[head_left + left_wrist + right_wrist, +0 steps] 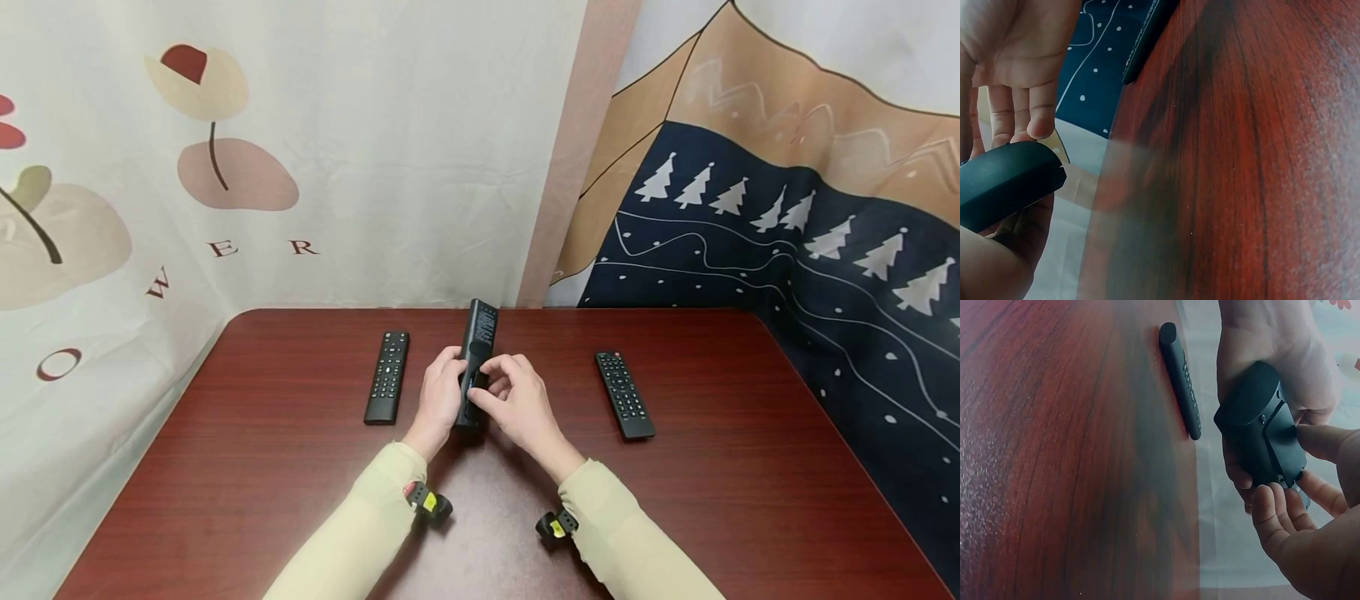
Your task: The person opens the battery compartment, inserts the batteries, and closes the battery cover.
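Observation:
Both hands work at a black remote control (pixel 482 325), its labelled back turned up and its far end raised above the table. My left hand (pixel 438 396) grips it along the left side. At its lower back, my right hand (pixel 522 406) pinches with bent fingers. In the right wrist view, the right thumb (pixel 1319 440) presses on the back panel (pixel 1282 437), beside a dark angled seam, and other fingertips touch the edge. The left wrist view shows the remote's rounded end (pixel 1013 178). I cannot tell whether a small part is between the right fingertips.
A second black remote control (pixel 387 379) lies buttons-up to the left, and a third (pixel 625 396) lies buttons-up to the right. Beneath them is a reddish-brown wooden table (pixel 300 500). Printed curtains (pixel 420 150) hang behind and beside the table.

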`<state>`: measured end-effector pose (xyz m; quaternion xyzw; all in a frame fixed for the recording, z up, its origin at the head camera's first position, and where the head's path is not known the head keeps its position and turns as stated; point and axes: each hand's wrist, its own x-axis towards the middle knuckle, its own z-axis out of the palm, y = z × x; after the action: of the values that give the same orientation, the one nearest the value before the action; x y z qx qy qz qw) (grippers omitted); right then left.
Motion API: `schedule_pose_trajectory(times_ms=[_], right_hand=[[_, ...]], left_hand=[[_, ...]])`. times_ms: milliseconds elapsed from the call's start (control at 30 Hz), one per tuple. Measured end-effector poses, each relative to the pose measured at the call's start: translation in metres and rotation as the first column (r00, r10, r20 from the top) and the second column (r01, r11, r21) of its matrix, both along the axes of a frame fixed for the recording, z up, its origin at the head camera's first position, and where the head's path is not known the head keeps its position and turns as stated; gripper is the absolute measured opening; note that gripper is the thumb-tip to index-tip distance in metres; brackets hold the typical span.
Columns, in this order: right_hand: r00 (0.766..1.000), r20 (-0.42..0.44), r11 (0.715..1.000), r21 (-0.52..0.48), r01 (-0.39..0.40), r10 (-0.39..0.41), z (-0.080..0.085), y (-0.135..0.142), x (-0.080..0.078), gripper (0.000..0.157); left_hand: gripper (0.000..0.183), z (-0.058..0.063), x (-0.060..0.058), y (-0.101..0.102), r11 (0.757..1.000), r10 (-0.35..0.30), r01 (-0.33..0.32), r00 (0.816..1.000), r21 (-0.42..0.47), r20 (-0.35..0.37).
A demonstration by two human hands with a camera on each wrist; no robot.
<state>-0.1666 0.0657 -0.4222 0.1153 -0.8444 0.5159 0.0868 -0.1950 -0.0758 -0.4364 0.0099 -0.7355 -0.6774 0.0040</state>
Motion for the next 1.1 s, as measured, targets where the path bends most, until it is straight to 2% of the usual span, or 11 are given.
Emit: schedule_pose_trajectory(times_ms=[700,1100], right_hand=[[0.994,-0.106,1.000,0.006,-0.011,0.012,-0.0068,-0.0025,0.0019,0.026],[0.987,-0.159,0.999,0.049,-0.020,0.028,-0.0093,-0.0033,0.0049,0.036]], left_hand=[[0.035,0.0010,0.0016,-0.0013,1.000,-0.014,0.014,1.000,0.008,0.026],[0.034,0.0028,0.0016,-0.0004,0.999,-0.003,0.001,0.999,0.039,0.054]])
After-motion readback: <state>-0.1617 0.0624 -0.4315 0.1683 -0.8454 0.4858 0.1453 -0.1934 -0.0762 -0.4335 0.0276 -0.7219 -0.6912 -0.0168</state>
